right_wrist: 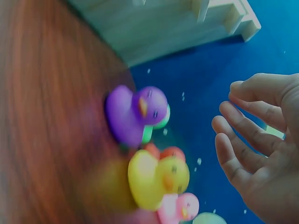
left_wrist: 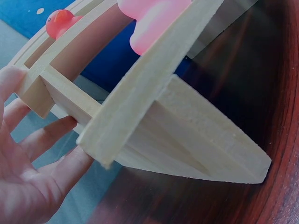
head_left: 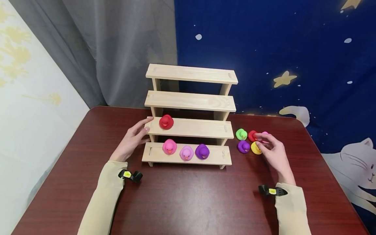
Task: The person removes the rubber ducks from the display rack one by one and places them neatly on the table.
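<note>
Fingers of the left hand (head_left: 130, 141), loosely extended, touch the end of the stand (head_left: 199, 128); a red duck (head_left: 166, 122) sits just right of them. Fingers of the right hand (head_left: 275, 154), released, slightly bent, hover by a yellow duck (head_left: 255, 148) on the bench (head_left: 188, 199), a purple duck (head_left: 243, 147) to their left.

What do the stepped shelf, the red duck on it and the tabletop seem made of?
Stepped shelf: wood, matte; pale grain shows.
Red duck: probably rubber or soft plastic; smooth, rounded, moulded-looking.
Tabletop: wood or laminate, fairly glossy; reddish streaks, soft glare.
</note>
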`<state>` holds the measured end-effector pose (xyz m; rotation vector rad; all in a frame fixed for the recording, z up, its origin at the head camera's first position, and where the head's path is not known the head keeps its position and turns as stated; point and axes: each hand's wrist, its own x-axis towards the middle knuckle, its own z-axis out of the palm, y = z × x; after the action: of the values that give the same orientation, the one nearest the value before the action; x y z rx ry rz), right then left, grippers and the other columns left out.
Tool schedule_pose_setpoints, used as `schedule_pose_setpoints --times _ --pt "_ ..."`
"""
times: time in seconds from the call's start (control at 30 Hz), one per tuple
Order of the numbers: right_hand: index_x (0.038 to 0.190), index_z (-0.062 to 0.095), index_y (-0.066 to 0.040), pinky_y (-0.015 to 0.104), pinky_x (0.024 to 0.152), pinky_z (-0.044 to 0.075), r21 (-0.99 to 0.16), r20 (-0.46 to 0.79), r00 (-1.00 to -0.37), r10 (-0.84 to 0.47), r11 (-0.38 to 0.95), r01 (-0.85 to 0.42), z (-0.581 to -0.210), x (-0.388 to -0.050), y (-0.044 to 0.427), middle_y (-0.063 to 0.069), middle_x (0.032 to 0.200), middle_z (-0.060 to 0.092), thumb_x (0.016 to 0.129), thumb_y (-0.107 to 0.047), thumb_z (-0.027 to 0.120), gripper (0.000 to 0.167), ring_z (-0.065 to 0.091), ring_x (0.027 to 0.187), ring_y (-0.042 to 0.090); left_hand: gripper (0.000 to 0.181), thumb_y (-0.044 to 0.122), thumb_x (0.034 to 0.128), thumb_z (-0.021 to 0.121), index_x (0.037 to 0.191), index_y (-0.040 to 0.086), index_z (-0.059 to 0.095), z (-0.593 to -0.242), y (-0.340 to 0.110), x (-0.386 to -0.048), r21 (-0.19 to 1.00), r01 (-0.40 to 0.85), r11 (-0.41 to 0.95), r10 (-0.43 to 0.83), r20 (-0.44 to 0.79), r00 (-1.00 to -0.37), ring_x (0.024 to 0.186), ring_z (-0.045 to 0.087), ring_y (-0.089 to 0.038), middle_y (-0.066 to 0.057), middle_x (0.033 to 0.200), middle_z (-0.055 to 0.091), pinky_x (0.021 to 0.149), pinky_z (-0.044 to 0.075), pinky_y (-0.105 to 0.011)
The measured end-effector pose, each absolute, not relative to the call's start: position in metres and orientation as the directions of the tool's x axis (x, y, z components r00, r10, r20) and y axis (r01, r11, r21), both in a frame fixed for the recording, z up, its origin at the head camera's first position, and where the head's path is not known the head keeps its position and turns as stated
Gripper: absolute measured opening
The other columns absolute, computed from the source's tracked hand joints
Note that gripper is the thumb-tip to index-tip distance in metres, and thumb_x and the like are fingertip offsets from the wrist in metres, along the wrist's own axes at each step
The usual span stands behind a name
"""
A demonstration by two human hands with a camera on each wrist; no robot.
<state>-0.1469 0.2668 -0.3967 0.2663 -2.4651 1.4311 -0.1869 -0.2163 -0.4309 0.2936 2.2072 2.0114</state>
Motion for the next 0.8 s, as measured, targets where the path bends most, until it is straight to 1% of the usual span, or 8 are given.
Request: schedule_pose_setpoints --times 0.03,0.1,0.27,0.33,0.43,0.53,0.73,0.8 --pt "0.112 0.061 0.016 0.012 0.079 0.047 -0.823 0.334 -0.942 -0.025 0.48 -0.304 -0.395 -0.147 0.264 0.027 0.107 0.058 0.086 0.013 0.062 0.027 0.06 0.091 0.011 0.049 0.027 0.1004 0.054 0.148 0.019 0.042 -0.431 -0.216 -0.187 0.995 0.049 0.087 0.238 0.027 -0.971 0.133 0.036 -0.034 -0.005 0.154 0.027 0.095 0.042 -0.055" --pt "0.112 0.062 0.015 0.012 0.08 0.046 -0.828 0.339 -0.94 -0.033 0.464 -0.315 -0.393 -0.149 0.258 0.024 0.104 0.06 0.086 0.012 0.063 0.026 0.059 0.091 0.013 0.049 0.027 0.1003 0.054 0.148 0.019 0.042 -0.431 -0.216 -0.187 0.995 0.049 0.086 0.238 0.027 -0.971 0.133 0.036 -0.034 -0.005 0.154 0.027 0.095 0.042 -0.055" --pt "0.112 0.062 0.015 0.014 0.081 0.047 -0.838 0.345 -0.937 -0.055 0.432 -0.333 -0.386 -0.152 0.244 -0.005 0.098 0.063 0.086 0.012 0.064 0.026 0.06 0.09 0.009 0.05 0.027 0.1002 0.054 0.148 0.02 0.042 -0.431 -0.216 -0.187 0.995 0.051 0.088 0.239 0.029 -0.971 0.132 0.037 -0.034 -0.005 0.154 0.027 0.094 0.042 -0.055" --pt "0.112 0.062 0.014 0.015 0.081 0.047 -0.837 0.344 -0.937 -0.062 0.431 -0.336 -0.384 -0.153 0.238 -0.009 0.098 0.063 0.086 0.013 0.063 0.026 0.061 0.089 0.007 0.05 0.027 0.1002 0.054 0.148 0.02 0.042 -0.431 -0.216 -0.187 0.995 0.052 0.089 0.239 0.029 -0.971 0.132 0.037 -0.034 -0.005 0.154 0.026 0.094 0.042 -0.055" --pt "0.112 0.063 0.013 0.016 0.079 0.048 -0.835 0.341 -0.937 -0.07 0.434 -0.337 -0.38 -0.154 0.231 -0.003 0.101 0.065 0.086 0.012 0.064 0.027 0.061 0.089 0.007 0.049 0.027 0.1002 0.054 0.148 0.02 0.042 -0.432 -0.216 -0.187 0.995 0.052 0.09 0.239 0.029 -0.971 0.132 0.037 -0.034 -0.005 0.154 0.026 0.094 0.042 -0.054" --pt "0.114 0.062 0.012 0.015 0.079 0.047 -0.841 0.334 -0.939 -0.079 0.424 -0.335 -0.376 -0.155 0.225 0.014 0.106 0.067 0.087 0.011 0.063 0.027 0.06 0.089 0.004 0.049 0.027 0.1002 0.054 0.147 0.02 0.042 -0.432 -0.217 -0.188 0.994 0.055 0.091 0.238 0.032 -0.971 0.132 0.037 -0.035 -0.005 0.154 0.026 0.094 0.043 -0.055" --pt "0.113 0.061 0.014 0.015 0.076 0.048 -0.866 0.363 -0.927 -0.098 0.33 -0.375 -0.37 -0.157 0.215 0.01 0.106 0.067 0.087 0.012 0.061 0.026 0.061 0.085 0.008 0.049 0.027 0.1 0.055 0.147 0.02 0.042 -0.432 -0.217 -0.188 0.994 0.056 0.095 0.233 0.033 -0.972 0.132 0.037 -0.035 -0.005 0.155 0.026 0.094 0.043 -0.056" --pt "0.112 0.061 0.015 0.016 0.076 0.048 -0.873 0.374 -0.921 -0.106 0.293 -0.389 -0.368 -0.159 0.21 0.015 0.107 0.066 0.087 0.013 0.061 0.026 0.062 0.085 0.009 0.049 0.028 0.0999 0.055 0.147 0.02 0.042 -0.432 -0.217 -0.188 0.994 0.056 0.099 0.231 0.032 -0.973 0.132 0.037 -0.035 -0.005 0.155 0.025 0.093 0.043 -0.055"
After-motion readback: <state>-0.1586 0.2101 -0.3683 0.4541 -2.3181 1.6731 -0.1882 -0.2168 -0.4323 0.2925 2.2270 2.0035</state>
